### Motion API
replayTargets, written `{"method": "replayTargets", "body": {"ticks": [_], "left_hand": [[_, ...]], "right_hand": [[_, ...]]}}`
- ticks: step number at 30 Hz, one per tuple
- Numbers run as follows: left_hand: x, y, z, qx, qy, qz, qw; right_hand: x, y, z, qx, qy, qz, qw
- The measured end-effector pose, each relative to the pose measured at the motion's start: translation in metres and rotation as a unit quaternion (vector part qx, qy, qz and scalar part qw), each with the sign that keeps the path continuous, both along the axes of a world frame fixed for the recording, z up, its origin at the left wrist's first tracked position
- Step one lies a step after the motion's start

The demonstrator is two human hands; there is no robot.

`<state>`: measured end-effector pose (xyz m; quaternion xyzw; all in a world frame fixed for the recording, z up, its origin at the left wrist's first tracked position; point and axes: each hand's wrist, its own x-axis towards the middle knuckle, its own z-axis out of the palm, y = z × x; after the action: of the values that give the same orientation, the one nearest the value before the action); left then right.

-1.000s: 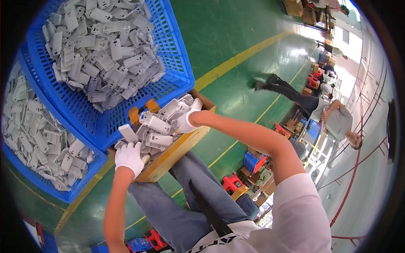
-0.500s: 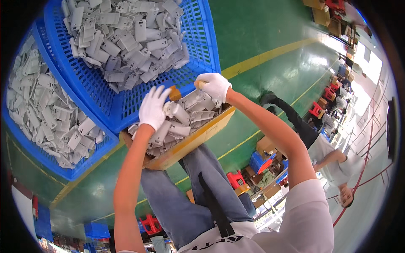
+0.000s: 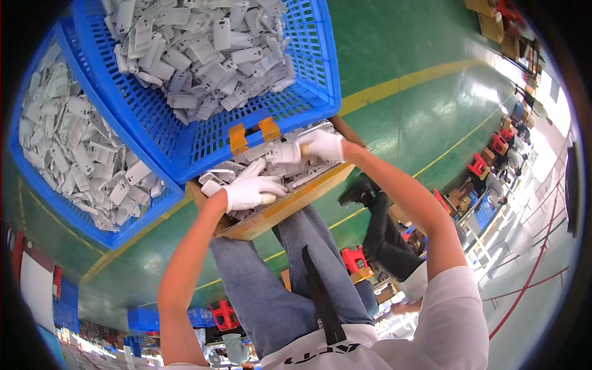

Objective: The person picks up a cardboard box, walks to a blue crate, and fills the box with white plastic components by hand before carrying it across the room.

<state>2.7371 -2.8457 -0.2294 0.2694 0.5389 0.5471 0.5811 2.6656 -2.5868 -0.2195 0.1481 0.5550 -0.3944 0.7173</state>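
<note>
An open cardboard box rests on my lap, filled with grey plastic parts. My left hand, in a white glove, lies on the parts at the box's near left side. Its fingers are curled, and a small tan end sticks out of the fist. My right hand, also gloved, is at the box's far right and grips a grey plastic part just below the blue basket's rim.
Two blue mesh baskets heaped with grey parts stand on the green floor beyond the box. A yellow floor line runs to the right. Another person's dark-trousered legs, red stools and blue crates are behind me.
My left hand has drawn back from the box's far edge to its near left side. My right hand has come lower over the box and now holds a grey part.
</note>
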Motion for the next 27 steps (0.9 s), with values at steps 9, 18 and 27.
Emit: {"method": "replayTargets", "body": {"ticks": [9, 18, 27], "left_hand": [[-0.07, -0.028, -0.018, -0.279, 0.06, 0.076, 0.955], [-0.035, -0.04, -0.119, -0.57, 0.183, 0.284, 0.75], [-0.031, -0.048, -0.208, -0.538, -0.146, 0.206, 0.804]], "right_hand": [[-0.024, -0.028, -0.001, 0.068, 0.52, 0.276, 0.806], [-0.001, -0.045, -0.017, -0.123, 0.618, 0.308, 0.713], [0.018, -0.012, -0.017, -0.101, 0.39, 0.272, 0.874]]}}
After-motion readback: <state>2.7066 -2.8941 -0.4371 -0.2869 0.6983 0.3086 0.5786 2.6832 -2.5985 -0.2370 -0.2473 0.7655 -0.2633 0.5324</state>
